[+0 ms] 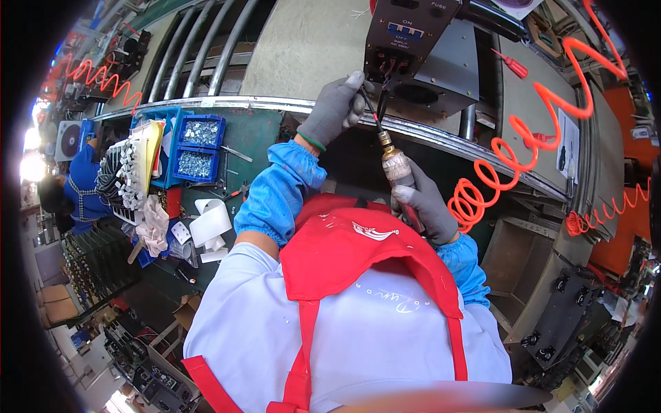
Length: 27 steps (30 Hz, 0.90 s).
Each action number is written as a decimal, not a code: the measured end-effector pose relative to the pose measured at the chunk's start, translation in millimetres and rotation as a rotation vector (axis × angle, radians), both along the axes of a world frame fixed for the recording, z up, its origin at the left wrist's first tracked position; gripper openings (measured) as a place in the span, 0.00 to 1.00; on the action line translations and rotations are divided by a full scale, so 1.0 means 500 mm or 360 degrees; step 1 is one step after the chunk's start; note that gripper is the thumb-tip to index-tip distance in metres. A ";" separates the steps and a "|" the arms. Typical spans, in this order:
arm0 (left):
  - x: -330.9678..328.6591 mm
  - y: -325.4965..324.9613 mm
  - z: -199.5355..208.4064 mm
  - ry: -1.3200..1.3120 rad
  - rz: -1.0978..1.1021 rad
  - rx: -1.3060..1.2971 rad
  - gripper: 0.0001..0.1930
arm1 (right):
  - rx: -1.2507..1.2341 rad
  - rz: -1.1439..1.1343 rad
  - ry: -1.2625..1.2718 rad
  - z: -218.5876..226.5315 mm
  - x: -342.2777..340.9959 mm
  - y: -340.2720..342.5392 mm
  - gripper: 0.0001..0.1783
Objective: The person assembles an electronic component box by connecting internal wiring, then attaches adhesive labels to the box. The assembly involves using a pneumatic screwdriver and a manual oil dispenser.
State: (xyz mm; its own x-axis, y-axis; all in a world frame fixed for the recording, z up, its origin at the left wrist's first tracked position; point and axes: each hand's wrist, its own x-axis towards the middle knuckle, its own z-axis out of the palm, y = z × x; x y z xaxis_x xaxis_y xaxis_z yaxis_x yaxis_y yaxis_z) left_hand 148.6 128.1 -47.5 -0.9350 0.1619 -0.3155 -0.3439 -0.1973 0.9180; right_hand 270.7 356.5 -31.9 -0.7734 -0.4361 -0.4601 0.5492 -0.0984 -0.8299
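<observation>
A dark metal electrical box with a blue switch and terminals stands on the line before me. Dark wires hang from its lower face. My left hand, in a grey glove, is closed at the fingertips on a thin black wire beside the terminals. My right hand, gloved too, wraps round a power screwdriver with a brass-coloured nose and a taped, worn body. Its nose points up toward the hanging wires. Whether the tip touches them I cannot tell.
Blue bins of screws stand on the green bench to the left, near a crumpled cloth. A coiled orange air hose hangs at right. A red screwdriver lies beyond. Metal rollers run at the far left.
</observation>
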 end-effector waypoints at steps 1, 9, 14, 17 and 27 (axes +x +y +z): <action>-0.003 -0.001 -0.003 -0.0001 -0.0001 -0.0002 0.25 | -0.0002 -0.0001 -0.0001 -0.002 0.001 0.003 0.42; -0.019 0.010 -0.062 -0.0131 0.0024 0.0402 0.25 | -0.0212 0.0025 -0.0157 -0.004 -0.002 0.020 0.44; -0.025 0.003 -0.080 -0.0568 0.0071 0.0835 0.23 | -0.0245 0.0031 -0.0146 -0.001 0.011 0.017 0.44; -0.022 -0.001 -0.077 -0.0743 0.0045 0.1108 0.23 | -0.0230 -0.0026 -0.0108 -0.003 0.018 0.015 0.44; 0.011 -0.024 -0.091 -0.0860 0.0173 0.1141 0.22 | -0.0198 0.0023 -0.0163 -0.009 0.027 0.012 0.45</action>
State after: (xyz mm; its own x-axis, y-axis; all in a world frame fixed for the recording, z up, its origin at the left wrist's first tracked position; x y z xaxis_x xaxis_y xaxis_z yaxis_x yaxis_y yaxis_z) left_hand 154.1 116.3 -93.0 -0.7101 0.4082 -0.5736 -0.6388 -0.7162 0.2812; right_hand 284.1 362.6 -36.3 -0.7183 -0.5053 -0.4782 0.6326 -0.1884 -0.7512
